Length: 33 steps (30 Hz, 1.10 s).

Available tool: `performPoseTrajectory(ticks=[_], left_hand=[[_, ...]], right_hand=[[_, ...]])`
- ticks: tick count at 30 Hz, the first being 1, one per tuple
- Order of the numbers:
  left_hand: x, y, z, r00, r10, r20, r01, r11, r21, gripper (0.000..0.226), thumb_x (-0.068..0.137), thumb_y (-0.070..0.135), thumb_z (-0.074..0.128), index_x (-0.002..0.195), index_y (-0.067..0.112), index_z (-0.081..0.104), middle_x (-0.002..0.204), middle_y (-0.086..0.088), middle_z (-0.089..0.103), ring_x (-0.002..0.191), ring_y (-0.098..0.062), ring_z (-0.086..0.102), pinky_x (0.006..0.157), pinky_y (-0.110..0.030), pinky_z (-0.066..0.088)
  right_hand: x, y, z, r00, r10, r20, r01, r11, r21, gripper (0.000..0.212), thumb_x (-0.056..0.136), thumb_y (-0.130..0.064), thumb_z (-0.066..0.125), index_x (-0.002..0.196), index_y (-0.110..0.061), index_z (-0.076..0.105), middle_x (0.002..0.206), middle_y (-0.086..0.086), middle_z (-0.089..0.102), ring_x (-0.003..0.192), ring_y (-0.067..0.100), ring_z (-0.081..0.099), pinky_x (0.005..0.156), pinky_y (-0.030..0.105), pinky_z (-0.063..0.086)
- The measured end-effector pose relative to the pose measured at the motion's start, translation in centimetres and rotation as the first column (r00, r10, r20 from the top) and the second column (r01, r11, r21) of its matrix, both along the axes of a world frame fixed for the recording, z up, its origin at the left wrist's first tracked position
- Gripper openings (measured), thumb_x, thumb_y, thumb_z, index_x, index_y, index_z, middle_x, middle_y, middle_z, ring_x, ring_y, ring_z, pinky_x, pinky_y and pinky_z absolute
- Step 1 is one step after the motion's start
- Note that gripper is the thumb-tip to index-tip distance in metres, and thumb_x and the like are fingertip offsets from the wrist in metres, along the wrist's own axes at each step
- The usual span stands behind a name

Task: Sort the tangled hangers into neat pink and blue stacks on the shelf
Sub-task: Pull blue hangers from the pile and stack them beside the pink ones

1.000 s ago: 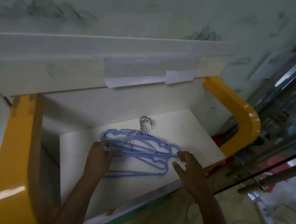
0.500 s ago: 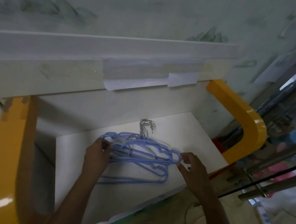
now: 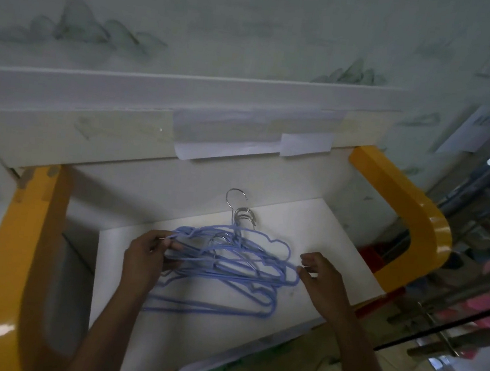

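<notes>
Blue hangers point(image 3: 229, 269) lie in a loose, overlapping pile on the white shelf point(image 3: 322, 240), and from my seat I see them spread between the two hands I'm watching. Nearest the camera, both forearms reach up from the bottom edge toward the pile. On my left hand point(image 3: 144, 258) the fingers are curled round the left ends of several hanger frames, pinching them together where they bunch. My right hand point(image 3: 320, 277) sits at the right end of the pile, fingers bent with the tips against the outermost blue loop; I cannot tell whether it truly grips the wire or only touches it. Lower frames of the pile fan out toward the front of the shelf, flat on the board. Beyond the hands, the metal hooks point(image 3: 242, 215) gather near the back of the shelf, one standing higher than the rest. A yellow upright point(image 3: 13, 252) frames the shelf on the left and a curved yellow bracket point(image 3: 408, 219) on the right. Above, a pale board carries a taped paper strip point(image 3: 241, 149), and behind it rises a wall painted with faint mountains point(image 3: 79, 28)
</notes>
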<state>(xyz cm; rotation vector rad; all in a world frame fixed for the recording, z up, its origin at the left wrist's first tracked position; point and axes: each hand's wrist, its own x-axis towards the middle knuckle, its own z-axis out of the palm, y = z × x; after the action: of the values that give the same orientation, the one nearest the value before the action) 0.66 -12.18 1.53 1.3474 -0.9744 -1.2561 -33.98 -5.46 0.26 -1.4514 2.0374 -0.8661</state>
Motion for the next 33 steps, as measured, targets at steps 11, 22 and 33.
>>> performPoseTrajectory(ticks=[11, 22, 33], left_hand=[[-0.1, 0.5, 0.7, 0.999, 0.027, 0.018, -0.025, 0.998, -0.066, 0.021, 0.101, 0.004, 0.045, 0.101, -0.001, 0.065, 0.085, -0.022, 0.067, 0.061, -0.026, 0.068, 0.057, -0.026, 0.058], [0.6, 0.8, 0.9, 1.0, 0.014, 0.014, -0.013, 0.997, -0.076, 0.021, 0.102, 0.004, 0.044, 0.103, -0.001, 0.064, 0.088, -0.021, 0.069, 0.069, -0.035, 0.068, 0.066, -0.036, 0.061], [1.0, 1.7, 1.5, 1.0, 0.008, 0.004, -0.007, 0.997, -0.08, 0.021, 0.101, 0.003, 0.045, 0.1, 0.003, 0.066, 0.085, -0.017, 0.07, 0.06, -0.026, 0.069, 0.06, -0.03, 0.06]], right_hand=[[0.0, -1.5, -3.4, 0.993, -0.018, -0.117, 0.03, 0.994, 0.103, 0.012, 0.088, -0.013, 0.067, 0.099, -0.009, 0.065, 0.094, 0.007, 0.066, 0.084, 0.019, 0.063, 0.064, 0.02, 0.041], [0.5, -0.8, -2.6, 0.963, -0.135, -0.232, 0.126, 0.991, -0.053, 0.014, 0.084, -0.007, 0.07, 0.096, -0.01, 0.075, 0.093, 0.003, 0.072, 0.084, 0.017, 0.066, 0.078, 0.025, 0.051], [1.0, 0.7, -0.8, 0.944, -0.189, 0.269, 0.203, 0.979, -0.023, 0.008, 0.089, 0.002, 0.063, 0.09, -0.006, 0.062, 0.085, 0.013, 0.07, 0.066, 0.022, 0.07, 0.063, 0.036, 0.061]])
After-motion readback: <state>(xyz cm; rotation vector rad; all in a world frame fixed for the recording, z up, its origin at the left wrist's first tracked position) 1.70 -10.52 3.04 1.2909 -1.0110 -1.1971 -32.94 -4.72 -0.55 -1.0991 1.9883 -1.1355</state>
